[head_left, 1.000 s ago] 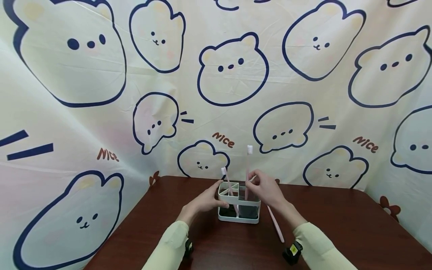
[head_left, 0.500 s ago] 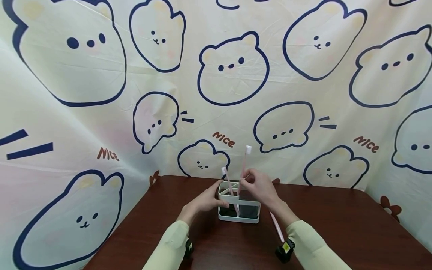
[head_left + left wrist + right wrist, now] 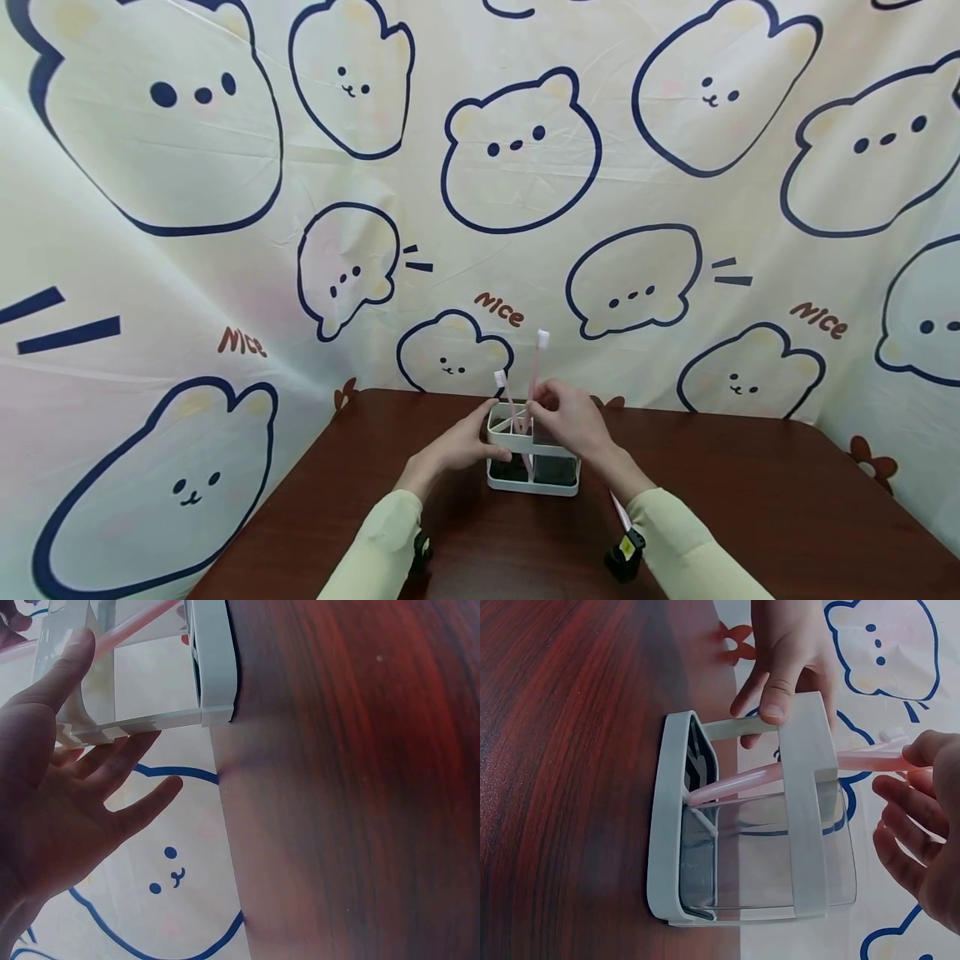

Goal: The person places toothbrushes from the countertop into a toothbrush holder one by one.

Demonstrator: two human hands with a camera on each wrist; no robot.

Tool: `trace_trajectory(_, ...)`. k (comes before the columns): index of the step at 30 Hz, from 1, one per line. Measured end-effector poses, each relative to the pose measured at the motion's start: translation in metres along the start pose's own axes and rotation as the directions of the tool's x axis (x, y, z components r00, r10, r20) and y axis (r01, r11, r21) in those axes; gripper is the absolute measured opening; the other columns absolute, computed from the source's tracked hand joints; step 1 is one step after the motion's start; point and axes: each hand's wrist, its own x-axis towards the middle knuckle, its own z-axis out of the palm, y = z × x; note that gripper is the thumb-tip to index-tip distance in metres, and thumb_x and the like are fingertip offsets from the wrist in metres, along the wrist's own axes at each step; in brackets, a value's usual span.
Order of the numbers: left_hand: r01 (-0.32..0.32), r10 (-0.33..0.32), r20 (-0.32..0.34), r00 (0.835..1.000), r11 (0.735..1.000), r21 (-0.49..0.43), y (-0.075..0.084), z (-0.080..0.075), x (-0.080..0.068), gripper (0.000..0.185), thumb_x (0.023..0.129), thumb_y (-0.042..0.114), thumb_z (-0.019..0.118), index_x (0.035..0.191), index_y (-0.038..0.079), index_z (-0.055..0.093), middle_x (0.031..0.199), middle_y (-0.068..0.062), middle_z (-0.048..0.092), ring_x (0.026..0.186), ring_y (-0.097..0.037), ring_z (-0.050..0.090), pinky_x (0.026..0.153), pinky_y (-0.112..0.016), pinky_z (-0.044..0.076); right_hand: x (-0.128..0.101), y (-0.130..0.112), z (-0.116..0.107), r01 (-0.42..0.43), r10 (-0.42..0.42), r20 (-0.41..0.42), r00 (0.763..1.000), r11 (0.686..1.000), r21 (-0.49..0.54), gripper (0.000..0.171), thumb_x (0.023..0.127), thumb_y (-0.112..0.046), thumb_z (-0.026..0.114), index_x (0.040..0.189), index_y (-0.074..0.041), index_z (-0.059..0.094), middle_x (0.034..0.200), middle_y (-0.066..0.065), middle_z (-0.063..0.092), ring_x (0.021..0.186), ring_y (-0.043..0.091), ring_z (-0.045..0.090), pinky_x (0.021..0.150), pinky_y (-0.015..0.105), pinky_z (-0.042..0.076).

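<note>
On the dark wooden tabletop [image 3: 750, 500] stands a pale toothbrush holder [image 3: 533, 461] with clear walls and small divided compartments along its rim. The left hand [image 3: 455, 449] steadies it with straight fingers, the thumb pressed flat on the rim and nothing gripped. The right hand [image 3: 567, 419] pinches a pink toothbrush [image 3: 536, 367] by the handle, bristle end up and tilted, its lower end going into a compartment at the holder's left end; exactly which slot is hard to tell from the head view. A second pink toothbrush [image 3: 503, 393] already stands in the holder just beside it. A third pink toothbrush [image 3: 620, 511] lies on the tabletop beside the right forearm, mostly hidden by it.

The likely trouble: the held brush is slanted, so its handle could catch on a divider or knock the standing brush. The holder looks light, and a sideways push could tip or slide it if the left thumb slips.
</note>
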Motion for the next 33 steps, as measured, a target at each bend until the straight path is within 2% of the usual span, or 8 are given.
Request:
trace_trajectory(6,0.002,-0.002,-0.004,1.0,1.0,0.011,0.0,0.0,0.001,0.088,0.085,0.029,0.08,0.155,0.021,0.027,0.143,-0.012,0.05,0.118,-0.028,0.052,0.112,-0.061,0.035,0.001,0.003,0.005,0.018,-0.018,0.004,1.0,1.0,-0.015,0.008,0.091,-0.021,0.07,0.096,-0.016,0.072,0.086,-0.002,0.071,0.076,0.011,0.06,0.067,0.029,0.053)
trace_trajectory(10,0.001,-0.001,0.001,1.0,1.0,0.012,0.0,-0.001,0.001,0.087,0.085,0.029,0.079,0.154,0.022,0.028,0.142,-0.011,0.051,0.117,-0.027,0.053,0.112,-0.061,0.036,0.001,0.005,0.009,0.039,-0.038,0.014,0.999,0.999,-0.025,0.007,0.091,-0.021,0.071,0.093,-0.017,0.075,0.09,-0.003,0.071,0.085,0.013,0.06,0.077,0.036,0.056)
trace_trajectory(12,0.0,0.0,0.002,1.0,1.0,0.011,-0.001,-0.001,0.0,0.086,0.085,0.029,0.079,0.154,0.022,0.028,0.143,-0.011,0.05,0.117,-0.027,0.053,0.111,-0.061,0.036,0.0,0.006,0.011,0.042,-0.042,0.013,0.999,0.998,-0.047,0.007,0.091,-0.022,0.071,0.093,-0.018,0.076,0.092,-0.003,0.071,0.088,0.014,0.058,0.082,0.038,0.053)
trace_trajectory(17,-0.007,0.007,0.006,1.0,1.0,0.005,-0.001,-0.001,0.0,0.086,0.085,0.03,0.079,0.154,0.022,0.029,0.142,-0.011,0.051,0.117,-0.027,0.054,0.111,-0.06,0.037,-0.004,0.009,0.015,0.038,-0.038,-0.001,0.999,0.993,-0.116,0.008,0.089,-0.026,0.073,0.091,-0.02,0.079,0.091,-0.003,0.068,0.087,0.017,0.05,0.076,0.034,0.044)
trace_trajectory(23,-0.01,0.01,0.011,1.0,1.0,0.004,0.0,-0.001,-0.001,0.087,0.085,0.03,0.079,0.154,0.02,0.027,0.143,-0.011,0.05,0.117,-0.026,0.054,0.111,-0.059,0.037,-0.007,0.014,0.021,0.035,-0.036,-0.006,0.999,0.989,-0.143,0.01,0.087,-0.028,0.076,0.088,-0.02,0.08,0.09,-0.001,0.066,0.085,0.016,0.049,0.071,0.031,0.046)
trace_trajectory(28,-0.013,0.013,0.014,1.0,1.0,0.005,0.0,-0.001,0.0,0.088,0.085,0.031,0.079,0.155,0.019,0.027,0.142,-0.011,0.05,0.115,-0.026,0.054,0.111,-0.057,0.038,-0.009,0.017,0.024,0.05,-0.051,-0.004,0.999,0.987,-0.153,0.009,0.088,-0.028,0.075,0.09,-0.02,0.08,0.092,-0.001,0.067,0.088,0.017,0.053,0.076,0.036,0.048)
trace_trajectory(33,-0.013,0.013,0.013,1.0,1.0,0.014,0.001,-0.001,-0.001,0.089,0.086,0.03,0.078,0.156,0.018,0.025,0.143,-0.012,0.05,0.116,-0.026,0.054,0.111,-0.058,0.038,-0.011,0.021,0.027,0.02,-0.021,-0.002,1.0,0.99,-0.142,0.012,0.088,-0.032,0.076,0.092,-0.022,0.081,0.097,0.0,0.068,0.096,0.019,0.054,0.085,0.042,0.05)
